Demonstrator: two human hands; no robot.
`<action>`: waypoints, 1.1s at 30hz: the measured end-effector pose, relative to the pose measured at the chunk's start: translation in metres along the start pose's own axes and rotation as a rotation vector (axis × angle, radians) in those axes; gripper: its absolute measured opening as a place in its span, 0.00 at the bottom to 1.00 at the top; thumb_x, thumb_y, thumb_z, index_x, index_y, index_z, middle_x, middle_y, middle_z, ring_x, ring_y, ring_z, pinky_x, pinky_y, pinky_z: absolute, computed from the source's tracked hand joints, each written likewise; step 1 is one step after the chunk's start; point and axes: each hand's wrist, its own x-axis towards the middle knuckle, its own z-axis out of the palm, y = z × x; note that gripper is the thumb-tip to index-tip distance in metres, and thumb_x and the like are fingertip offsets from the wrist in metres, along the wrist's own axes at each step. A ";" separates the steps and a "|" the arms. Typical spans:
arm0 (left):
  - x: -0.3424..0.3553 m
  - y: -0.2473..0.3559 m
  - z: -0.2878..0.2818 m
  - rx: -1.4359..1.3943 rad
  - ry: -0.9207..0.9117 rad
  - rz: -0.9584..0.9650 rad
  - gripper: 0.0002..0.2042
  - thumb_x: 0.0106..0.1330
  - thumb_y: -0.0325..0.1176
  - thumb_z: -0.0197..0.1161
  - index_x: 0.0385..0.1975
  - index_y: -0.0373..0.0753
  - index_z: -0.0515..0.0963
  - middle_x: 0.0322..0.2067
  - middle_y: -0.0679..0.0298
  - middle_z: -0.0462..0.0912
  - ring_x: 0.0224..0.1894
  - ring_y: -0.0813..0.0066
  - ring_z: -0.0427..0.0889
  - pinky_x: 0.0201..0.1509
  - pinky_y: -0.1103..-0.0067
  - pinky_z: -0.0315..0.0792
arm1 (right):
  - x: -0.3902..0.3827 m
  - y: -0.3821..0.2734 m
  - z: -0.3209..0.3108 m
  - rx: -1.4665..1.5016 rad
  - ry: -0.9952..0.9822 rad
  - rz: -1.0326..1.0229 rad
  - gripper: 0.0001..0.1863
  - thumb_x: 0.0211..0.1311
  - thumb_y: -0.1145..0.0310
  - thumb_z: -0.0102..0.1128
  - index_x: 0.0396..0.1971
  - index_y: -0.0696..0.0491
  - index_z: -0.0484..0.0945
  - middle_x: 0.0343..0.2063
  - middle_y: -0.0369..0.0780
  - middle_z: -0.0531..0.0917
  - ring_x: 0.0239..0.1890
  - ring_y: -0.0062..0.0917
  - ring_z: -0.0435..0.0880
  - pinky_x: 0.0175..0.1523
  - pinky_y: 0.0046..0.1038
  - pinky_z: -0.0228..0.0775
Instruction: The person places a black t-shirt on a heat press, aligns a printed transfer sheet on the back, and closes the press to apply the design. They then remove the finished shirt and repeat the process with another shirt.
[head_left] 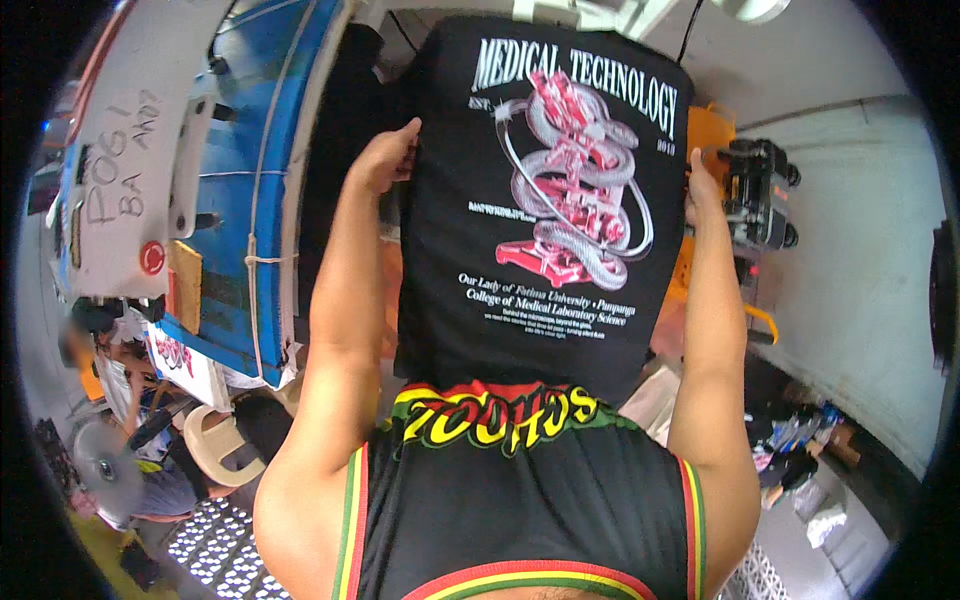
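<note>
A black T-shirt point(600, 190) with white lettering and a pink-and-silver print of a coiled snake and microscope lies spread in front of my torso. My left hand point(392, 158) grips its left edge near the upper part, fingers curled at the fabric. My right hand point(700, 182) holds the opposite edge, its fingers partly hidden by the shirt. The lower end of the fabric reaches close to my black tank top with red, yellow and green trim.
Blue equipment point(240, 230) with a grey panel point(150, 80) stands left; orange-and-black machinery point(755, 195) stands right beside a pale wall point(855, 260). At lower left are a beige chair point(215, 440), a fan point(105, 465) and another person point(175, 490). Assorted items point(800, 440) lie lower right.
</note>
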 end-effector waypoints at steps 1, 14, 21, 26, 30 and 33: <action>-0.014 0.002 0.001 0.015 -0.029 0.038 0.21 0.71 0.54 0.56 0.42 0.40 0.79 0.36 0.67 0.79 0.38 0.72 0.75 0.47 0.70 0.68 | 0.003 0.005 -0.012 0.076 -0.078 0.078 0.34 0.73 0.41 0.46 0.63 0.56 0.68 0.57 0.45 0.78 0.57 0.32 0.77 0.62 0.36 0.70; -0.025 -0.021 0.028 0.420 0.487 0.401 0.19 0.73 0.45 0.57 0.45 0.32 0.79 0.39 0.58 0.85 0.43 0.68 0.81 0.49 0.73 0.71 | -0.020 0.030 -0.039 -0.591 0.361 -0.556 0.21 0.66 0.57 0.59 0.48 0.58 0.81 0.46 0.47 0.84 0.52 0.40 0.80 0.59 0.38 0.69; -0.048 -0.069 0.015 -0.220 0.002 0.174 0.29 0.74 0.50 0.54 0.59 0.26 0.72 0.54 0.59 0.81 0.55 0.68 0.78 0.61 0.76 0.68 | -0.156 0.051 0.129 -1.203 -0.246 -1.442 0.34 0.62 0.47 0.58 0.64 0.50 0.70 0.68 0.44 0.66 0.72 0.42 0.59 0.74 0.57 0.40; -0.089 -0.134 0.000 -0.328 -0.013 0.267 0.23 0.75 0.45 0.54 0.58 0.30 0.72 0.55 0.61 0.79 0.58 0.71 0.75 0.63 0.75 0.67 | -0.174 0.065 0.160 -1.329 -0.353 -1.466 0.35 0.65 0.42 0.52 0.67 0.47 0.67 0.70 0.42 0.64 0.75 0.41 0.52 0.75 0.56 0.36; -0.146 -0.113 0.017 -0.569 0.046 0.264 0.15 0.75 0.41 0.55 0.52 0.37 0.75 0.50 0.64 0.80 0.55 0.72 0.76 0.62 0.74 0.69 | -0.190 0.068 0.143 -1.277 -0.619 -1.548 0.34 0.62 0.45 0.57 0.65 0.47 0.69 0.67 0.43 0.67 0.72 0.42 0.58 0.75 0.55 0.37; -0.156 -0.116 -0.001 -0.274 -0.079 0.141 0.15 0.74 0.40 0.56 0.51 0.37 0.76 0.51 0.64 0.80 0.56 0.73 0.77 0.63 0.73 0.68 | -0.175 0.061 0.139 -1.318 -0.227 -1.503 0.34 0.63 0.45 0.57 0.64 0.47 0.70 0.67 0.45 0.68 0.72 0.45 0.58 0.74 0.56 0.38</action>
